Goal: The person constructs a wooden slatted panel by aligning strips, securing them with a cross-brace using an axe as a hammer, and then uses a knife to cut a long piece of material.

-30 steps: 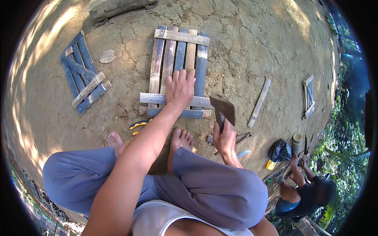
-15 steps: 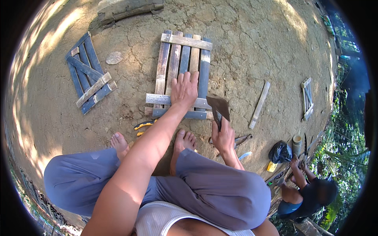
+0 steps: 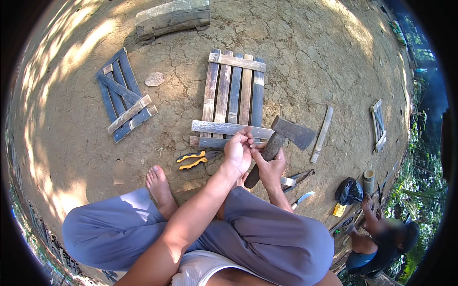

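1. From where I am standing, the slatted wooden panel (image 3: pixel 234 97) is lying flat on the bare ground, just beyond the hands, and a pale crosspiece (image 3: pixel 217 127) is running over its near end.
2. The left hand (image 3: pixel 238 151) is curling its fingers loosely and is meeting the right fingertips; whether it is pinching some small thing, I cannot tell.
3. The right hand (image 3: pixel 273 168) is gripping the hatchet (image 3: pixel 296 133) by its handle, and the cutting edge is facing away to the right.
4. In my judgement, the person is doing well by pointing this edge outward, because both hands are working very close together.
5. For finer finger work, resting the hatchet on the ground would be giving the right hand more freedom.
6. The crosspiece should be lying square over the slats, and the palm should be pressing beside it, not under the hatchet.
7. The yellow-and-black pliers (image 3: pixel 192 164) are lying within easy reach, near the left foot (image 3: pixel 160 190).
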